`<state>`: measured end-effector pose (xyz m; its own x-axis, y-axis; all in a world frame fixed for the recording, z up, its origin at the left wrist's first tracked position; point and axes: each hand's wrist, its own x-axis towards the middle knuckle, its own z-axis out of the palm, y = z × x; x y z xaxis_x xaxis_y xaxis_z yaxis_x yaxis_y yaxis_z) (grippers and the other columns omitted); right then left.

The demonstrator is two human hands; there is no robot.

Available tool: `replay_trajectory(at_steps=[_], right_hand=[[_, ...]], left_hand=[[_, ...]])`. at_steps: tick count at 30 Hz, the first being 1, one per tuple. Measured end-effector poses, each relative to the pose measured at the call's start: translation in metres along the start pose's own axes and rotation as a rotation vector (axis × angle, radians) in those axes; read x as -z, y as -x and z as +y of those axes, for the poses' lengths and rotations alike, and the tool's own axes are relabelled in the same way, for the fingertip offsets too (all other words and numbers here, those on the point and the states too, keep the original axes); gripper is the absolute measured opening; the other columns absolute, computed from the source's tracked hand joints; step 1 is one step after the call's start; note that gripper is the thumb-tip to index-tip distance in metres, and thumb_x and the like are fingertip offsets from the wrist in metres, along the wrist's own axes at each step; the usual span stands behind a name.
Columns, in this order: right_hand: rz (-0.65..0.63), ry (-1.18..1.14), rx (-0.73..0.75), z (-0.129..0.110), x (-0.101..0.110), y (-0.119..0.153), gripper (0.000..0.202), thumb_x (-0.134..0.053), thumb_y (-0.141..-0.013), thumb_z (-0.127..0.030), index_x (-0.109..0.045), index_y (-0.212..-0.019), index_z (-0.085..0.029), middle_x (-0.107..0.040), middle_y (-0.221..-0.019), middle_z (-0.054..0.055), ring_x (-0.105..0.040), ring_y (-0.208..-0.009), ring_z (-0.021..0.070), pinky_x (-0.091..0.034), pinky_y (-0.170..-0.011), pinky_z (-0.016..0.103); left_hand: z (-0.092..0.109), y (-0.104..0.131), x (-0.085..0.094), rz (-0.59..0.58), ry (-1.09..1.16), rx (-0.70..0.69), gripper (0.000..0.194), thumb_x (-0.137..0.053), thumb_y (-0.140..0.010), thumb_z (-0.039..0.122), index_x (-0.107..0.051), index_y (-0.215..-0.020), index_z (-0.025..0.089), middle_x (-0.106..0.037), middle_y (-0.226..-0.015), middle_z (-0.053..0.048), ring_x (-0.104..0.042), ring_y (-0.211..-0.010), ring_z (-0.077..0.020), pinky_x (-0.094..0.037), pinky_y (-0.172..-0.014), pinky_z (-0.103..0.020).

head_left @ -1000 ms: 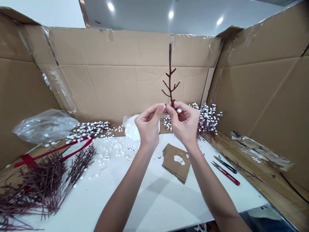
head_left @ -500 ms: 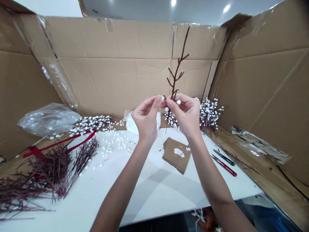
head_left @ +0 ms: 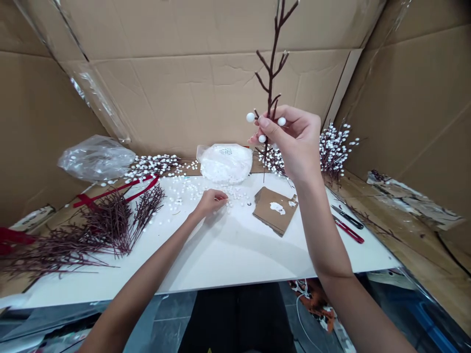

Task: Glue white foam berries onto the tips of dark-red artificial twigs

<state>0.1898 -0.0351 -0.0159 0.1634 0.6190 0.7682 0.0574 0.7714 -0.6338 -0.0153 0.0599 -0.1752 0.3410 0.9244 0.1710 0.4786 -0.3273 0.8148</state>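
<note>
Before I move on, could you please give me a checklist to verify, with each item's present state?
1. Right hand holding the branch: ok.
2. White balls low on the branch: ok.
3. Ball on every upper tip: not ok, bare.
4. Left hand at the loose beads: ok.
5. Bead pinched in left hand: cannot tell.
6. Red cutters apart from both hands: ok.

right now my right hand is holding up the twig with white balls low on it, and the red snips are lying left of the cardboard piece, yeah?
Not quite: the head view shows the red snips lying right of the cardboard piece. Your right hand is holding up the twig with white balls low on it.
</note>
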Motion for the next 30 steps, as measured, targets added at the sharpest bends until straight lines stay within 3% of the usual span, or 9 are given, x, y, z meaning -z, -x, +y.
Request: replay_trajectory(at_steps=[7, 13, 16, 19, 21, 22, 26, 30], right_hand=[[0.007, 0.036, -0.095, -0.004, 0.001, 0.001, 0.017, -0.065, -0.078, -0.037, -0.063, -0.078, -0.02, -0.061, -0.072, -0.001, -0.065, -0.069, 0.0124, -0.054, -0.064, 0.027], [-0.01, 0.005, -0.098, -0.004, 0.002, 0.0, 0.017, -0.066, -0.076, -0.037, -0.062, -0.077, -0.02, -0.059, -0.068, -0.002, -0.062, -0.061, 0.0102, -0.053, -0.06, 0.026], [-0.016, -0.055, -0.085, -0.006, 0.002, 0.0, 0.015, -0.067, -0.076, -0.033, -0.061, -0.075, -0.02, -0.058, -0.063, -0.003, -0.061, -0.06, 0.0105, -0.053, -0.062, 0.027], [-0.032, -0.078, -0.081, -0.009, 0.001, 0.001, 0.014, -0.066, -0.077, -0.031, -0.061, -0.072, -0.019, -0.06, -0.062, -0.003, -0.062, -0.063, 0.0113, -0.053, -0.065, 0.027], [-0.056, -0.078, -0.087, -0.011, 0.001, 0.001, 0.015, -0.066, -0.076, -0.031, -0.062, -0.07, -0.018, -0.063, -0.063, -0.001, -0.063, -0.066, 0.0125, -0.052, -0.065, 0.027], [-0.072, -0.078, -0.092, -0.011, 0.0, 0.002, 0.016, -0.067, -0.076, -0.031, -0.062, -0.069, -0.017, -0.064, -0.064, 0.0, -0.063, -0.067, 0.013, -0.052, -0.065, 0.027], [-0.107, -0.087, -0.113, -0.014, -0.001, 0.003, 0.019, -0.068, -0.073, -0.033, -0.062, -0.067, -0.016, -0.067, -0.067, 0.001, -0.064, -0.068, 0.014, -0.051, -0.065, 0.028], [-0.134, -0.097, -0.104, -0.015, -0.001, 0.004, 0.016, -0.066, -0.075, -0.03, -0.061, -0.067, -0.016, -0.064, -0.066, 0.0, -0.064, -0.07, 0.0139, -0.049, -0.066, 0.027]], left_hand=[[-0.007, 0.01, -0.002, -0.084, -0.042, -0.001, 0.02, -0.063, -0.063, 0.031, -0.073, -0.068, 0.015, -0.072, -0.07, -0.005, -0.061, -0.066, -0.0179, -0.045, -0.066, -0.025], [-0.009, 0.011, -0.007, -0.032, -0.015, -0.004, 0.011, -0.07, -0.057, 0.027, -0.072, -0.06, 0.017, -0.07, -0.063, -0.004, -0.057, -0.061, -0.0169, -0.043, -0.063, -0.026], [0.003, 0.006, -0.004, 0.06, 0.073, -0.029, 0.016, -0.073, -0.057, 0.03, -0.072, -0.064, 0.017, -0.071, -0.068, -0.006, -0.06, -0.063, -0.0181, -0.045, -0.063, -0.027], [0.036, -0.002, 0.003, 0.177, 0.189, -0.079, 0.027, -0.073, -0.061, 0.036, -0.072, -0.075, 0.014, -0.072, -0.081, -0.01, -0.063, -0.072, -0.019, -0.048, -0.068, -0.028], [0.07, -0.004, 0.009, 0.242, 0.299, -0.134, 0.03, -0.073, -0.063, 0.037, -0.071, -0.081, 0.014, -0.072, -0.087, -0.01, -0.064, -0.076, -0.017, -0.05, -0.071, -0.027], [0.089, -0.004, 0.012, 0.284, 0.464, -0.169, 0.028, -0.077, -0.06, 0.033, -0.071, -0.079, 0.013, -0.072, -0.085, -0.009, -0.064, -0.076, -0.0158, -0.05, -0.071, -0.026], [0.157, 0.003, 0.019, 0.267, 0.957, -0.3, 0.022, -0.08, -0.059, 0.02, -0.07, -0.079, 0.015, -0.069, -0.079, -0.003, -0.064, -0.073, -0.0099, -0.051, -0.074, -0.021], [0.19, 0.005, 0.019, 0.221, 1.212, -0.323, 0.02, -0.079, -0.06, 0.015, -0.068, -0.076, 0.016, -0.067, -0.075, 0.0, -0.063, -0.069, -0.0074, -0.051, -0.073, -0.02]])
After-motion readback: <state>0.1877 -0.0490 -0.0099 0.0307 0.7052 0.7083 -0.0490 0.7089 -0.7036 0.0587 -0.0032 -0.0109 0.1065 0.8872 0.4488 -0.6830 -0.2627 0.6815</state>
